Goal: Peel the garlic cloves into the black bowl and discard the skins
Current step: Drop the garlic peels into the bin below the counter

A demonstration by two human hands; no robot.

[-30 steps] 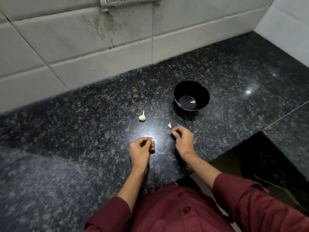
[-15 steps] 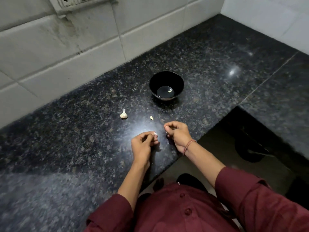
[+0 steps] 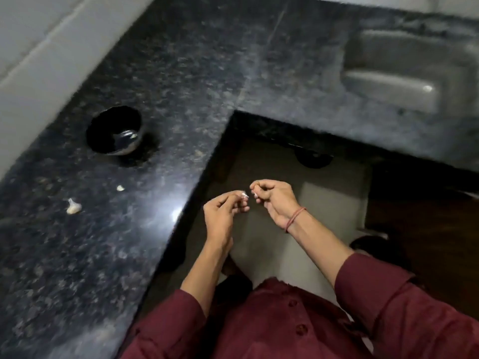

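The black bowl [image 3: 114, 130] stands on the dark granite counter [image 3: 77, 255] at the left, with a small pale clove [image 3: 133, 136] inside. An unpeeled garlic clove [image 3: 73, 207] and a small pale scrap [image 3: 120, 188] lie on the counter in front of it. Both hands hang off the counter, above the floor. My left hand [image 3: 224, 213] pinches a white bit of garlic skin [image 3: 244, 194] at its fingertips. My right hand [image 3: 274, 198] is curled, pinching another small white bit [image 3: 255, 195] close beside it.
The counter bends in an L around the floor gap [image 3: 285, 229]. A steel sink [image 3: 409, 68] is set in the far right run. White tiled wall [image 3: 39, 60] stands behind the bowl. Something dark [image 3: 313, 159] sits on the floor under the counter edge.
The view has swung right, so bowl and cloves now lie at the left. Both hands have left the counter and now hang over the floor, still pinching their white bits.
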